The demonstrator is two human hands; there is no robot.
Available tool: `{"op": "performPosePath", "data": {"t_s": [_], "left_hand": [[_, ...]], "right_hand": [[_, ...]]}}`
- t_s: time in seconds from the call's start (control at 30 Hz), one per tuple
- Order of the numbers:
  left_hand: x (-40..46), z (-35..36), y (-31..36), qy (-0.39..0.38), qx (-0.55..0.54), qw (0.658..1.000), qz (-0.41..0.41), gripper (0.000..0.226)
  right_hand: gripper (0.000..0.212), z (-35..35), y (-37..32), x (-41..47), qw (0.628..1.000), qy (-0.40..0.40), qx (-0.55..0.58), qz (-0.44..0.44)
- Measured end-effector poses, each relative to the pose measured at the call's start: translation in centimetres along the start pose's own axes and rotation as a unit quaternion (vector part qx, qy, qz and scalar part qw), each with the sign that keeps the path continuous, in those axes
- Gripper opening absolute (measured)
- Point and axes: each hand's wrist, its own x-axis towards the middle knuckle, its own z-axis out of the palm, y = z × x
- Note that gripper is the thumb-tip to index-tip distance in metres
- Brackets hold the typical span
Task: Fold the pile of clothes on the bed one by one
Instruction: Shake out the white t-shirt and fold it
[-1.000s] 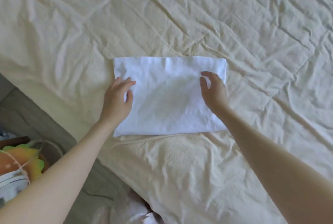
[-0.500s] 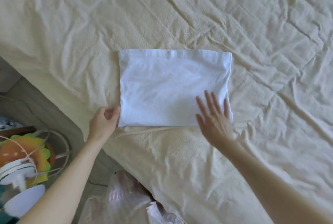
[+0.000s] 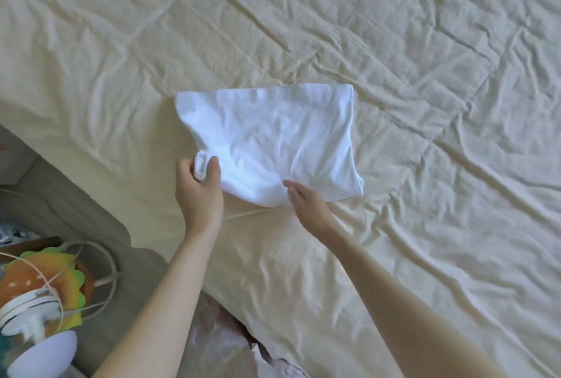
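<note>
- A folded white garment (image 3: 270, 140) lies on the bed (image 3: 425, 74), towards its near left edge, on a wrinkled cream sheet.
- The left hand (image 3: 198, 192) has its grip grasping the garment's near left corner, fingers and thumb curled round bunched cloth, that corner lifted.
- The right hand (image 3: 305, 203) is at the garment's near edge, thumb on top of the cloth; the fingers are hidden beneath, so whether it pinches the cloth I cannot tell.
- The garment's far edge rests flat on the sheet.
- Beside the bed's left edge stand a white lamp (image 3: 33, 335) and an orange and green object (image 3: 45, 274), with cords.
</note>
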Motion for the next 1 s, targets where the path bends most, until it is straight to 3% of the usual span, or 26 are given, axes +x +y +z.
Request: {"op": "performPosePath", "data": {"t_s": [0.03, 0.1, 0.17, 0.2, 0.3, 0.37, 0.5, 0.6, 0.77, 0.9, 1.0], "left_hand": [[-0.6, 1.1, 1.5, -0.002, 0.010, 0.998, 0.058, 0.018], [-2.2, 4.3, 3.9, -0.036, 0.018, 0.988, 0.146, 0.015], [-4.3, 7.9, 5.0, -0.104, 0.053, 0.971, 0.208, 0.014], [-5.4, 9.7, 5.2, -0.159, 0.078, 0.957, 0.228, 0.024], [-7.8, 13.4, 2.5, -0.354, 0.223, 0.858, 0.299, 0.045], [-8.2, 13.7, -0.3, -0.383, 0.313, 0.812, 0.310, 0.045], [-6.8, 10.8, -4.0, -0.280, 0.383, 0.811, 0.342, 0.034], [-5.0, 8.4, -5.2, -0.244, 0.370, 0.818, 0.368, 0.018], [-3.7, 6.3, -6.8, -0.264, 0.377, 0.764, 0.452, 0.017], [-3.9, 5.9, -8.0, -0.285, 0.422, 0.730, 0.456, 0.043], [-3.6, 6.5, -8.1, -0.280, 0.459, 0.722, 0.436, 0.060]], "right_hand": [[0.030, -0.8, -0.5, -0.3, 0.991, 0.005, 0.127, 0.049], [0.022, -3.3, -0.5, -0.9, 0.938, 0.038, 0.328, 0.102], [0.024, -6.1, 0.3, -1.1, 0.879, 0.098, 0.455, 0.106], [0.027, -7.5, 0.8, -1.1, 0.862, 0.125, 0.481, 0.100], [0.030, -10.0, 2.1, -1.0, 0.881, 0.149, 0.439, 0.093], [0.026, -10.4, 2.8, -0.8, 0.919, 0.128, 0.357, 0.111], [0.015, -10.1, 2.9, 0.8, 0.938, 0.187, 0.259, 0.131], [0.008, -9.8, 2.5, 1.5, 0.945, 0.220, 0.203, 0.129], [0.004, -9.2, 4.1, 0.1, 0.952, 0.226, 0.145, 0.145], [0.023, -9.3, 5.2, 0.4, 0.948, 0.221, 0.145, 0.176], [0.029, -9.6, 4.9, 0.8, 0.954, 0.166, 0.178, 0.177]]}}
